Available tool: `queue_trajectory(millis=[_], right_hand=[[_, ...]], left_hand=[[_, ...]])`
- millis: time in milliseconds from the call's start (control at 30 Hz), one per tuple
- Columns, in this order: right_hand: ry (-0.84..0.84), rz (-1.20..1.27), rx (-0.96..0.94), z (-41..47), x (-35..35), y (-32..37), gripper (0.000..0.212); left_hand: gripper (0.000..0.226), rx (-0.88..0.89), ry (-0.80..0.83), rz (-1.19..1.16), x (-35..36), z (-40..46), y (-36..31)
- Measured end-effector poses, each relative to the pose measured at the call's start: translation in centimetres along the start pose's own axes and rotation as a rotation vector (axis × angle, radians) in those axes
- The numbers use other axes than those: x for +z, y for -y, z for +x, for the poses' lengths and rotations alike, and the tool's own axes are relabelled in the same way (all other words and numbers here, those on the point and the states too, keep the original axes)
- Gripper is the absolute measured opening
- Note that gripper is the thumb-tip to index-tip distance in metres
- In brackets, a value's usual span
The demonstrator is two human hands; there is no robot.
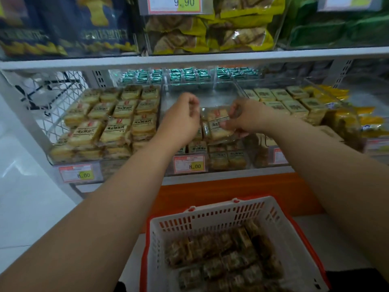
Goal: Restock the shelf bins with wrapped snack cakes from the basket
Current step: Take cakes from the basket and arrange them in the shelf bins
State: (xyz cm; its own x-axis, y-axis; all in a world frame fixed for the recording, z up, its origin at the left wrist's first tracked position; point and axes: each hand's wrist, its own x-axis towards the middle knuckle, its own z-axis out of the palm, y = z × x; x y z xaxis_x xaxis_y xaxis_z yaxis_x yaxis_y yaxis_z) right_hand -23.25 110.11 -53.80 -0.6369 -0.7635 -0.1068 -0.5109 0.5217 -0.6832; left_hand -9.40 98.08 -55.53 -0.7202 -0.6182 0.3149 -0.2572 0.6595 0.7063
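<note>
Nearest is the basket [212,220], white slotted plastic w/ orange rim, holding dark wrapped cakes [223,262] in rough rows. Above it both bare forearms reach to the middle bin [212,98], a clear plastic box on the lower shelf. The right hand [245,116] pinches one cake [217,125], a square pale slice in glossy clear wrap, over the bin's front part. The left hand [182,119] is just beside it, fingers curled, holding nothing. Left bin [63,131] is full of similar pale cakes. Farther back lie small teal-wrapped sweets [189,75].
</note>
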Motion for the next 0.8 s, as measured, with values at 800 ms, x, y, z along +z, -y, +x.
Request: queue_trajectory(millis=[800], right_hand=[[0.182,-0.241,0.228,2.0,4.3,-1.9,0.023]], left_hand=[[0.064,0.132,0.627,0.637,2.7,-2.0,4.4]])
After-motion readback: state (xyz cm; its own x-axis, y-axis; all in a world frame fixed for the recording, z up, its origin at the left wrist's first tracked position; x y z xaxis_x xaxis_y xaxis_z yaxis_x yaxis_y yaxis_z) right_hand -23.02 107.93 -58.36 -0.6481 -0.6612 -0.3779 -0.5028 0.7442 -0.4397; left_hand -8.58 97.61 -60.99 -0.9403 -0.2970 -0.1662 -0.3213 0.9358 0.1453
